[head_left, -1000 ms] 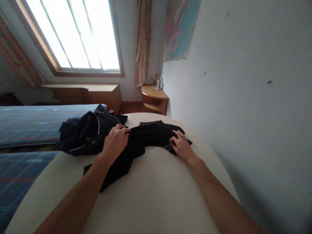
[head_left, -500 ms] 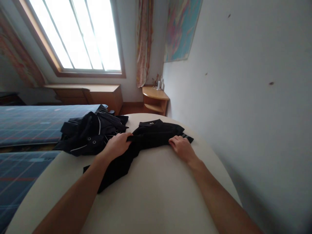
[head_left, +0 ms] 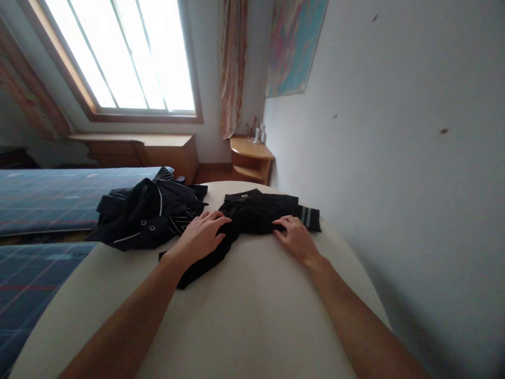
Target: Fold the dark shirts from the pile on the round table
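A black collared shirt (head_left: pixel 256 210) lies bunched and partly folded on a pale round table (head_left: pixel 252 316). Its collar points toward the window, and a sleeve with grey stripes (head_left: pixel 310 217) sticks out to the right. Another black part of the shirt trails toward the lower left, passing under my left forearm. My left hand (head_left: pixel 203 231) rests at the shirt's left side, thumb and fingers apart. At the near edge on the right, my right hand (head_left: pixel 294 237) touches the cloth with bent fingers, thumb parted from them.
Left of the shirt is a heap of dark clothes (head_left: pixel 145 216) with white piping, partly over the table edge. Blue plaid bedding (head_left: pixel 79 197) lies beyond it. A white wall (head_left: pixel 414 210) runs along the right. A wooden corner shelf (head_left: pixel 252 150) stands behind the table.
My left hand has moved right and its fingers have opened off the cloth. The trailing part shifted right, the shirt's body is more bunched, and the striped sleeve reaches further right.
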Tool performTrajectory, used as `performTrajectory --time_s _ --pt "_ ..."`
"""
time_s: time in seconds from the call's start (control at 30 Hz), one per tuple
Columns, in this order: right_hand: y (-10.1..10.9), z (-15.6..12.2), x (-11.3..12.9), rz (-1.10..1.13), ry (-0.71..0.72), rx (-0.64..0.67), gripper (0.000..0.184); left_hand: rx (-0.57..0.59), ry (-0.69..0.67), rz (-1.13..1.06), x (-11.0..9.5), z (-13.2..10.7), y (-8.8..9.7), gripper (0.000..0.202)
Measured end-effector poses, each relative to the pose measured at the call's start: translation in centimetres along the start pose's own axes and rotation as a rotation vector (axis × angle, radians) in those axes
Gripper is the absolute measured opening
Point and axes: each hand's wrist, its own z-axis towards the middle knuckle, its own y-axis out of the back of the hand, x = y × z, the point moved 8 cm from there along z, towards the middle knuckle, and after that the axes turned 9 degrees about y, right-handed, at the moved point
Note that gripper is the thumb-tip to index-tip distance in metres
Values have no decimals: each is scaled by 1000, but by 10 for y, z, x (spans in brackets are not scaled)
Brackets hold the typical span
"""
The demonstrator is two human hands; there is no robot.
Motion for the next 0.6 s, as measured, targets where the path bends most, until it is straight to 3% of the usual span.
performTrajectory --time_s 0.17,0.33,0.6 --pt "-13 2 28 46 71 54 28 42 132 52 7 0 -16 47" --pt "-21 5 36 19 56 94 10 169 247 29 19 2 -27 43" --pt "-21 3 39 40 70 121 7 149 184 70 11 3 -15 21"
